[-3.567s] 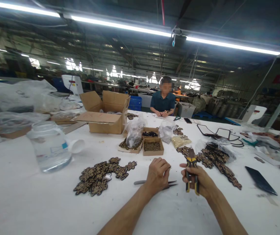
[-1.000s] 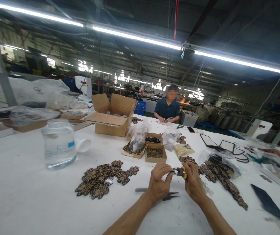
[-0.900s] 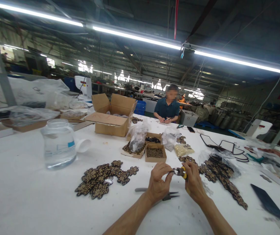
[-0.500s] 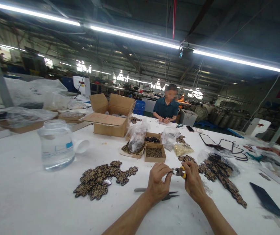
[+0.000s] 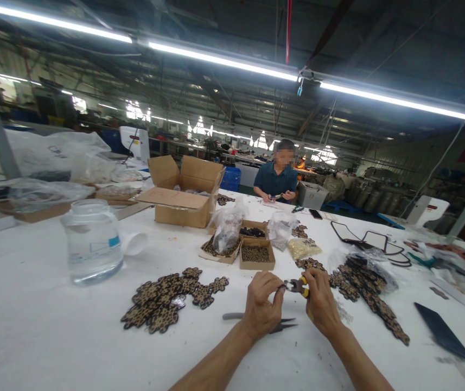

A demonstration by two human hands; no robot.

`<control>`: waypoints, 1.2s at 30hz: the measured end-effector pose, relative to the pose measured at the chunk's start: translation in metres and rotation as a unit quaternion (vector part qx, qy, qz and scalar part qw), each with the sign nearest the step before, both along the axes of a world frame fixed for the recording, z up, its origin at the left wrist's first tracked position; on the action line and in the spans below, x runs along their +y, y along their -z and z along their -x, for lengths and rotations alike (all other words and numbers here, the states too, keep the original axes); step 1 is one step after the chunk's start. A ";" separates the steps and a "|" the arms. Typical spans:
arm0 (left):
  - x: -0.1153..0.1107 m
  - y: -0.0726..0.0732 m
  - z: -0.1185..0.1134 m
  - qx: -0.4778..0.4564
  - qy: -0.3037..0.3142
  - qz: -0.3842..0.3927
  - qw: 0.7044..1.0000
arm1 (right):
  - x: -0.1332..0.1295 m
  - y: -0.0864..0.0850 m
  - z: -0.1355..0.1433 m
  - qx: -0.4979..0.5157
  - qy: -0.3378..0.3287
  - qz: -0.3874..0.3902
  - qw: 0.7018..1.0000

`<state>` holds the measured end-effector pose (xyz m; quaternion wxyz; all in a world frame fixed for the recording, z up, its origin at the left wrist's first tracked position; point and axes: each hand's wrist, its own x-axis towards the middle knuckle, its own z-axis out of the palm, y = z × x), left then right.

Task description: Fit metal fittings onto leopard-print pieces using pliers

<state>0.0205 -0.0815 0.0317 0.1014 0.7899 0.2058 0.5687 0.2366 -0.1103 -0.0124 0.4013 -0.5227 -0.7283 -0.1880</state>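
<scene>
My right hand [image 5: 320, 301] is closed round the yellow handles of a pair of pliers [image 5: 296, 285]. The jaws point left and meet the fingertips of my left hand [image 5: 262, 301]. Those fingers are pinched on a small dark piece, too small to name. Below my left wrist lies a grey tool with two dark pointed tips [image 5: 283, 325], partly hidden by the hand. To the left is a pile of leopard-print flower-shaped pieces [image 5: 157, 301]; another leopard-print pile [image 5: 373, 296] lies to the right, partly under clear plastic.
Beyond my hands stand a small box of brass-coloured bits [image 5: 257, 255] and an open carton [image 5: 183, 209]. A water jug [image 5: 91, 244] is at left, a dark flat panel [image 5: 444, 331] at right. A co-worker [image 5: 278, 176] sits across the white table [image 5: 73, 347].
My hands and the pliers have barely moved. Across the table, the co-worker's hands have moved apart, with a tool now showing between them.
</scene>
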 end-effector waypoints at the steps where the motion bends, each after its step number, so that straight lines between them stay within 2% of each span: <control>1: 0.000 0.000 0.000 0.000 0.000 -0.002 1.000 | 0.000 0.000 0.000 0.001 -0.001 -0.001 1.000; 36: -0.001 0.000 -0.001 0.006 0.009 -0.008 1.000 | 0.005 0.005 -0.002 -0.027 0.033 -0.014 0.999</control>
